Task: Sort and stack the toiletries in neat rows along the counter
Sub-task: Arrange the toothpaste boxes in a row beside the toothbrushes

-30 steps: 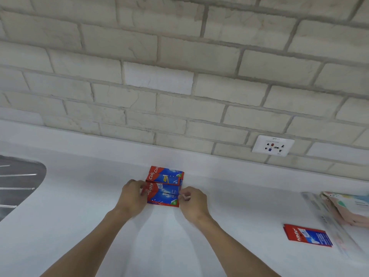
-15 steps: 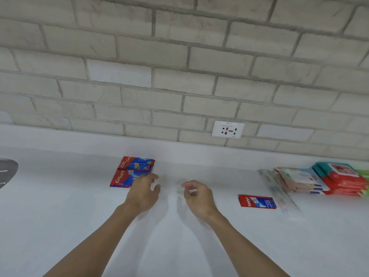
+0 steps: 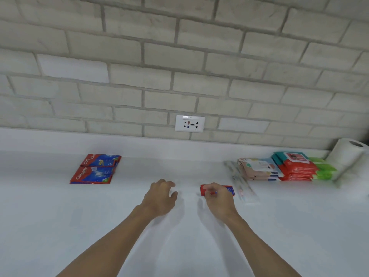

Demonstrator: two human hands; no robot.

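Note:
Two red and blue Colgate toothpaste packs lie flat at the back left of the white counter (image 3: pixel 60 220), the far pack (image 3: pixel 100 160) behind the near pack (image 3: pixel 91 175). A smaller red toothpaste pack (image 3: pixel 230 190) lies right of centre. My right hand (image 3: pixel 218 199) covers most of it, with fingers curled onto it. My left hand (image 3: pixel 159 196) hovers beside it, loosely curled and holding nothing.
A clear toothbrush pack (image 3: pixel 242 184) lies just right of my right hand. Behind it stand stacked wipes packs: pastel (image 3: pixel 259 169), red and teal (image 3: pixel 295 165), green (image 3: pixel 325 171). A paper towel roll (image 3: pixel 347 154) stands at the far right. A wall socket (image 3: pixel 190 123) sits above the counter.
Both hands have left the Colgate packs and moved right. My right hand has reached the small red pack and closed onto it. The view has turned right.

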